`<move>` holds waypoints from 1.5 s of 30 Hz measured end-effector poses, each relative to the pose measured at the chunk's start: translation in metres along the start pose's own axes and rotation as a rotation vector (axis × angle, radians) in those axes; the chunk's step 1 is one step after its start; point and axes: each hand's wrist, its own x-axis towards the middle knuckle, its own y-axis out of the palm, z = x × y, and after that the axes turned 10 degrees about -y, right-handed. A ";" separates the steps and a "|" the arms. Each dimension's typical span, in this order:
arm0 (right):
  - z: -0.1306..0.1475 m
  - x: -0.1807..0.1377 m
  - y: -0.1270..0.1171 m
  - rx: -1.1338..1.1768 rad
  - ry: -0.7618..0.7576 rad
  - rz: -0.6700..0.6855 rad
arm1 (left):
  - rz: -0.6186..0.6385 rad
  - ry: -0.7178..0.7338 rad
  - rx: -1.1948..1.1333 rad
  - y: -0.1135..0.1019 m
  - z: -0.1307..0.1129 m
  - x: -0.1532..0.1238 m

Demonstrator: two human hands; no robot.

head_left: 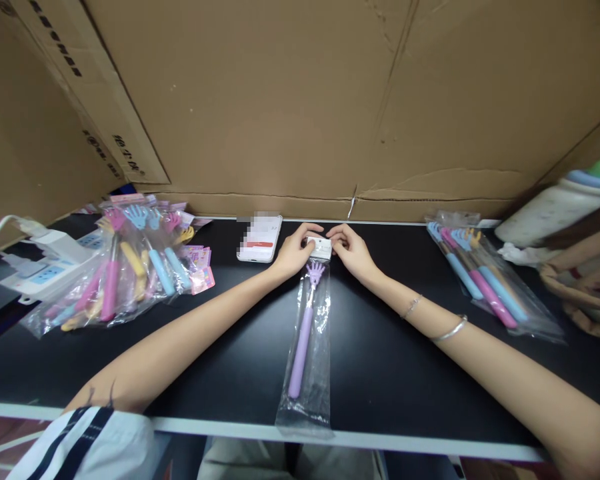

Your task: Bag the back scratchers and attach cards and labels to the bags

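Note:
A purple back scratcher [303, 347] with a hand-shaped head lies inside a clear plastic bag [321, 373] at the middle of the table, its handle toward me. At the bag's top sits a small white header card [321, 249]. My left hand [296, 251] is closed on the card's left side, thumb on its face. My right hand [351, 253] has its fingers pinched together at the card's right edge; its fingertips are partly hidden.
Bagged back scratchers [140, 267] are heaped at the left beside a white power strip [50, 267]. Several more bagged scratchers [485, 280] lie at the right, near a pale bottle [550, 210]. A phone [260, 238] lies behind my left hand. Cardboard [280, 100] walls the back.

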 end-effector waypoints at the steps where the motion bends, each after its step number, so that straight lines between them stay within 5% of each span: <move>1: 0.000 0.000 0.000 0.002 0.005 -0.003 | -0.017 0.018 0.027 0.000 0.000 0.000; 5: -0.002 0.002 -0.001 0.027 0.050 -0.032 | -0.150 0.047 0.150 -0.014 -0.008 0.010; 11: -0.005 0.001 -0.001 0.059 0.072 -0.039 | -0.296 -0.056 0.583 -0.084 -0.019 0.035; 17: -0.005 0.000 -0.001 0.082 0.076 -0.035 | -0.140 -0.086 0.911 -0.131 0.014 0.043; 23: -0.005 0.000 -0.002 0.096 0.076 -0.031 | -0.001 -0.053 1.050 -0.139 0.032 0.043; 33: -0.003 0.001 -0.003 0.072 0.094 -0.024 | -0.103 -0.212 1.046 -0.151 0.009 0.028; 38: -0.001 0.000 -0.004 0.066 0.105 -0.027 | 0.100 -0.371 0.985 -0.163 0.014 0.028; 45: -0.001 0.000 -0.003 0.049 0.090 -0.021 | 0.311 -0.321 0.743 -0.167 0.019 0.024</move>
